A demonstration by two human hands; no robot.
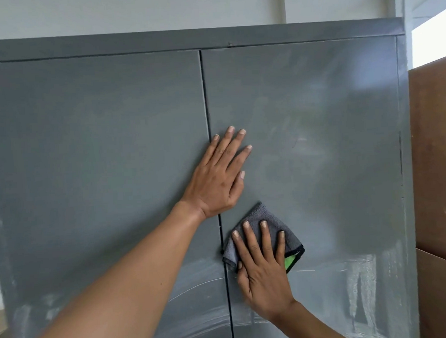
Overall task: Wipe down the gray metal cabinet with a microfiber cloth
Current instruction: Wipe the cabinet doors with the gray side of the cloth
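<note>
Cabinet (318, 138): L hand (217, 177) flat, fingers straight; R hand (263, 270) presses cloth (265, 215); brown board (435, 157) rt.

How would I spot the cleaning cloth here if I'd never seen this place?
Find the gray cabinet that fills the view and follow the dark seam between its two doors downward. Just right of it, below the flat left hand, the right hand presses the cloth: gray, folded, black-edged, with a green patch.

Brown board (435, 157) at right, white wall (131, 10) behind, bright window (434, 39) top-right.
</note>
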